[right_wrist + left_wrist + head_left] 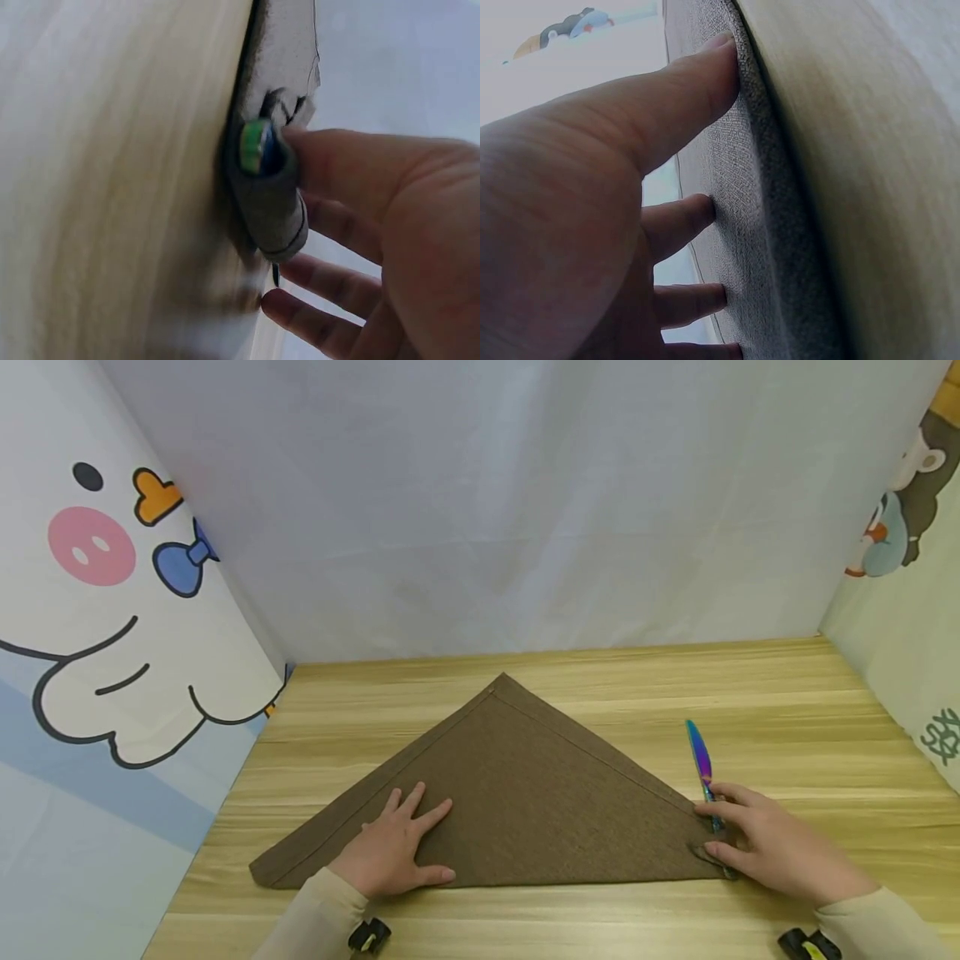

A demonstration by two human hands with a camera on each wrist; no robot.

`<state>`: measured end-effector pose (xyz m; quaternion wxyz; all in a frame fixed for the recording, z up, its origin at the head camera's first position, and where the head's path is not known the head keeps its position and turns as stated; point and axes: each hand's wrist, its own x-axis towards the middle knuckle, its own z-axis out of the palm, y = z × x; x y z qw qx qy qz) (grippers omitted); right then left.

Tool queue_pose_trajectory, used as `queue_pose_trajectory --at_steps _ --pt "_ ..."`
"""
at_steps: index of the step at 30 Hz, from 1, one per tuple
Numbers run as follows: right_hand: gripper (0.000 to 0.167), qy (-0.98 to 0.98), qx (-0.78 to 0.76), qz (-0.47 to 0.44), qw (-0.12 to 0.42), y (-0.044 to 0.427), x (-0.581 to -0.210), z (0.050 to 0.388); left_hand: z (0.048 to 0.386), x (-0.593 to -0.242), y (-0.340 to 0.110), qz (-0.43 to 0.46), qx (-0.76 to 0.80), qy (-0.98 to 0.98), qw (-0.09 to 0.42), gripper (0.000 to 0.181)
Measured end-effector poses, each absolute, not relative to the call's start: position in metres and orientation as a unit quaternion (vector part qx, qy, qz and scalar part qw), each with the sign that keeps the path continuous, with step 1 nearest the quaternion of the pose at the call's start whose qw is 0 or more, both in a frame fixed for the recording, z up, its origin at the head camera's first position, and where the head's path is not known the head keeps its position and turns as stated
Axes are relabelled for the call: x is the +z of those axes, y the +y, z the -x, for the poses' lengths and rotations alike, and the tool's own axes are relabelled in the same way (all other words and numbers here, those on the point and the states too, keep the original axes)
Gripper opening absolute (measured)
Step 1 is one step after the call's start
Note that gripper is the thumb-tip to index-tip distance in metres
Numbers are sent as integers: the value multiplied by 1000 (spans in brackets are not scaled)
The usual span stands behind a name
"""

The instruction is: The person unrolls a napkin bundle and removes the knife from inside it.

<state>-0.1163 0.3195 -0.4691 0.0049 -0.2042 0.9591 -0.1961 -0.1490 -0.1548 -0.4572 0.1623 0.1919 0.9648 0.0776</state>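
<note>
A brown cloth napkin [540, 793], folded into a triangle with stitched hems, lies on the wooden table with its peak pointing away. My left hand [390, 852] rests on its left part, fingers spread and thumb along the near edge. At the right corner, my right hand [780, 839] pinches the cloth, which is rolled over the lower part of a shiny blue-purple knife [699, 752]. The knife's blade points away from me. In the right wrist view, the end of the knife handle [253, 146] shows inside the rolled cloth [274, 217]; the rest of the handle is hidden.
The wooden table [600, 922] extends around the cloth on all sides. A plain pale curtain [525, 527] hangs behind it. Cartoon-printed sheets stand at the left [82, 643] and right [907, 635], close to the table's side edges.
</note>
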Motion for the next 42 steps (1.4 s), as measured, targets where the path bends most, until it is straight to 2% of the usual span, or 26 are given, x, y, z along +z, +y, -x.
queue_pose_trajectory --at_steps 7,19,26,31,42 --pt "47 958 -201 204 13 321 -471 116 148 -456 -155 -195 78 964 162 89" --pt "29 955 -213 204 -5 331 -471 112 149 -457 -155 -191 77 965 160 90" --pt "34 959 -221 178 17 329 -469 112 149 -458 -155 -192 77 965 161 90" --pt "42 960 -213 182 9 329 -470 112 148 -457 -155 -193 80 964 163 89" --pt "34 965 -190 181 3 336 -473 111 148 -454 -154 -190 84 964 167 89"
